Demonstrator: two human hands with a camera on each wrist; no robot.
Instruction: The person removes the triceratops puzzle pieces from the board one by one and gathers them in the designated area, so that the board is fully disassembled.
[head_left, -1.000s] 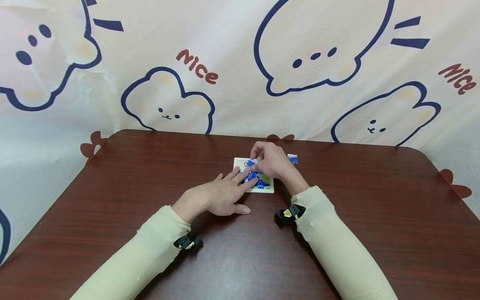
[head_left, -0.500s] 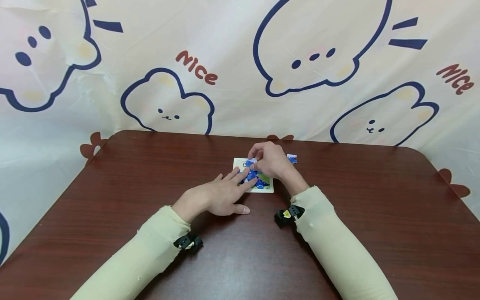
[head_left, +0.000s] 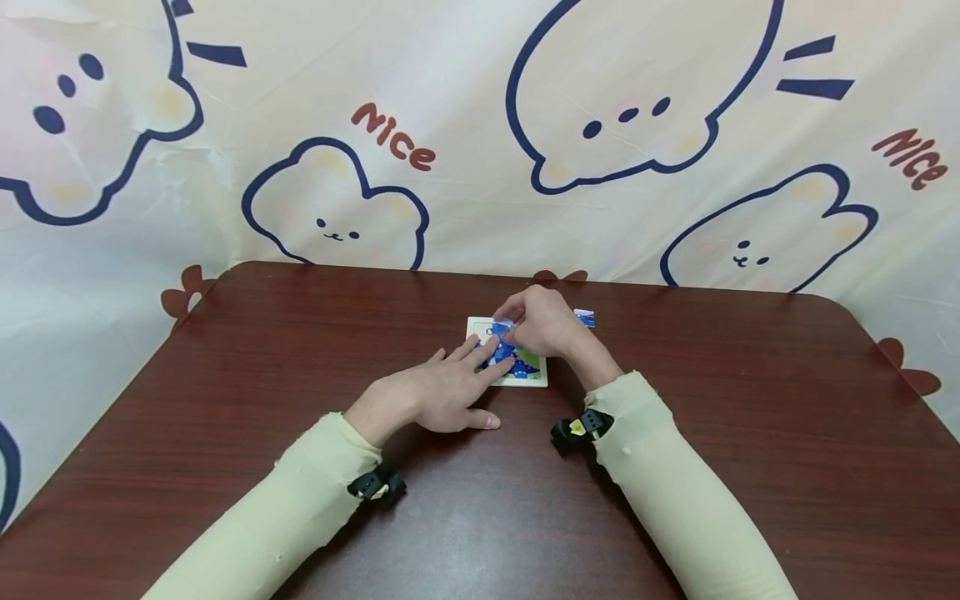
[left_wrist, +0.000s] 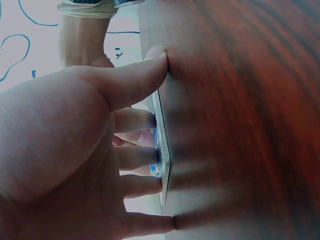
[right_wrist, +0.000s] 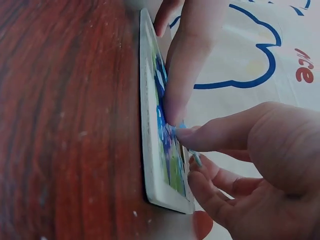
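A small jigsaw puzzle in a white frame (head_left: 478, 325) lies toward the far side of the table, its picture mostly blue and green. My left hand (head_left: 442, 392) rests across it with fingers spread and straight. In the left wrist view, several fingertips touch the puzzle, while the thumb (left_wrist: 142, 82) stays off it, at the tabletop. Over the puzzle's far right part, my right hand (head_left: 543, 322) pinches a thin puzzle piece (right_wrist: 196, 159) between thumb and fingers, tilted at the board's surface. The fingers hide much of that piece.
One loose puzzle piece (head_left: 584, 317) lies on the dark wooden table (head_left: 262, 375) just right of the frame, behind the right wrist. A printed cloth (head_left: 465, 83) hangs behind the table's far edge. Black wrist cameras (head_left: 377, 487) sit on both sleeves.
The fingers of my right hand have shifted slightly left over the puzzle's far part, still pinching the piece. My left hand stays in place.
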